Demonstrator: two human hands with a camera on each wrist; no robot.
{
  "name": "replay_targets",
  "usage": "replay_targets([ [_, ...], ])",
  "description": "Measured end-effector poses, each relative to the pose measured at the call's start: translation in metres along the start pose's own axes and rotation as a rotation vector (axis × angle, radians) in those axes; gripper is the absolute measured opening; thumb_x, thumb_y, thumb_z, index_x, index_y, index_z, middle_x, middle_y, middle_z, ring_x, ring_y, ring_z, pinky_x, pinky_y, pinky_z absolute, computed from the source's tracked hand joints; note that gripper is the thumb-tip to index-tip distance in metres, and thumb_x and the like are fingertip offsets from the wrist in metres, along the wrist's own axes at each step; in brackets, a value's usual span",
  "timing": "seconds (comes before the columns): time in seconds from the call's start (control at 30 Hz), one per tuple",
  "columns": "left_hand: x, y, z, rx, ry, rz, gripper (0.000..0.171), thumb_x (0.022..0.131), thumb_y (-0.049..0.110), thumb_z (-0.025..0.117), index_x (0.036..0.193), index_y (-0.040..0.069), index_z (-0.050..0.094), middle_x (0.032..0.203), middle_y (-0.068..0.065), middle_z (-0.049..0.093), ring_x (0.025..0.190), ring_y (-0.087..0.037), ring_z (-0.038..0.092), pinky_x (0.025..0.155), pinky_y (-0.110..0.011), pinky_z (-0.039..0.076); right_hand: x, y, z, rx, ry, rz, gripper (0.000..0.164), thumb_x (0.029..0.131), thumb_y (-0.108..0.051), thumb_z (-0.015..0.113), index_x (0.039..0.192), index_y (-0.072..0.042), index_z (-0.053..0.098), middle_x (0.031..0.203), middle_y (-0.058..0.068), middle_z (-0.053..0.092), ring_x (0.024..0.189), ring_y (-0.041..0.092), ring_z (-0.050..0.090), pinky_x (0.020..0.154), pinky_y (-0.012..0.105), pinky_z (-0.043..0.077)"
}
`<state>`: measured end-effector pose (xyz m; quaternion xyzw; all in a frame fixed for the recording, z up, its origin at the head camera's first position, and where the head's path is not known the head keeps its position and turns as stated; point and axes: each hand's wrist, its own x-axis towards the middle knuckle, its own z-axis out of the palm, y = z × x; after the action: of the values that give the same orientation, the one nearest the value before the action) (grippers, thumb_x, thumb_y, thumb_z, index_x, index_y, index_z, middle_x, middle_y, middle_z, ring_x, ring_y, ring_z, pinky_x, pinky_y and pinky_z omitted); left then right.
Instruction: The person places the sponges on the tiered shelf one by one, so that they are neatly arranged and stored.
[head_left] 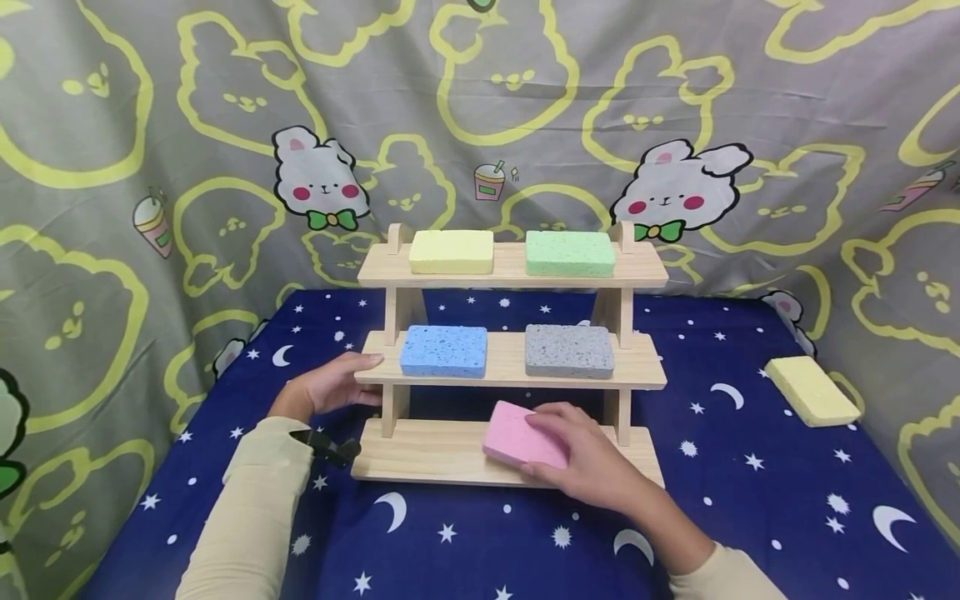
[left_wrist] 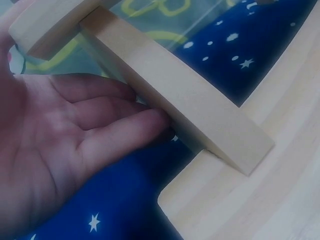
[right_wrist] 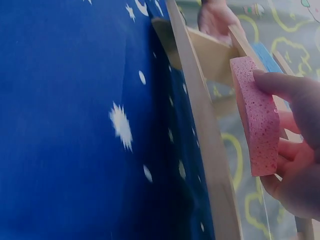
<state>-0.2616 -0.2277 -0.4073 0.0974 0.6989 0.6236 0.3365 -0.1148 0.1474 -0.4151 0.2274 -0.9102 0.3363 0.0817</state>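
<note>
A three-tier wooden display shelf stands on the cloth. My right hand grips a pink sponge, tilted over the bottom tier; the right wrist view shows the sponge pinched between thumb and fingers, apart from the wood. My left hand holds the left end of the middle tier, thumb on top. In the left wrist view its fingers lie below against the upright. A blue sponge and a grey sponge lie on the middle tier. Yellow and green sponges sit on the top tier.
Another yellow sponge lies on the right side of the dark blue star-and-moon cloth. Grey curtain with rabbit prints hangs behind and at both sides. A black strap piece sits at the left wrist.
</note>
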Motion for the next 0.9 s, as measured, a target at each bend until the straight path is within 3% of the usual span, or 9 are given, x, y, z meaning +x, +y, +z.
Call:
replay_targets([
  [0.27, 0.001, 0.0, 0.001, -0.008, 0.007, -0.001, 0.064, 0.094, 0.034, 0.045, 0.138, -0.009, 0.029, 0.117, -0.011, 0.056, 0.109, -0.026, 0.055, 0.09, -0.044, 0.049, 0.021, -0.02, 0.029, 0.027, -0.103, -0.055, 0.055, 0.075, -0.036, 0.076, 0.122, -0.012, 0.062, 0.124, 0.001, 0.055, 0.114, 0.019, 0.048, 0.093, 0.041, 0.038],
  [0.5, 0.001, -0.001, 0.002, -0.014, 0.013, 0.004, 0.064, 0.094, 0.034, 0.045, 0.138, -0.009, 0.029, 0.116, -0.011, 0.057, 0.109, -0.025, 0.055, 0.092, -0.046, 0.048, 0.036, -0.035, 0.053, 0.017, -0.142, -0.12, 0.055, 0.075, -0.038, 0.075, 0.122, -0.012, 0.062, 0.124, 0.002, 0.054, 0.11, 0.018, 0.047, 0.087, 0.035, 0.037],
  [0.9, 0.0, 0.0, 0.001, -0.013, 0.012, -0.005, 0.065, 0.094, 0.035, 0.046, 0.139, -0.009, 0.029, 0.118, -0.013, 0.056, 0.109, -0.026, 0.055, 0.092, -0.046, 0.047, 0.053, -0.044, 0.078, 0.008, -0.177, -0.13, 0.054, 0.076, -0.039, 0.074, 0.123, -0.014, 0.062, 0.127, 0.001, 0.054, 0.113, 0.017, 0.047, 0.086, 0.033, 0.037],
])
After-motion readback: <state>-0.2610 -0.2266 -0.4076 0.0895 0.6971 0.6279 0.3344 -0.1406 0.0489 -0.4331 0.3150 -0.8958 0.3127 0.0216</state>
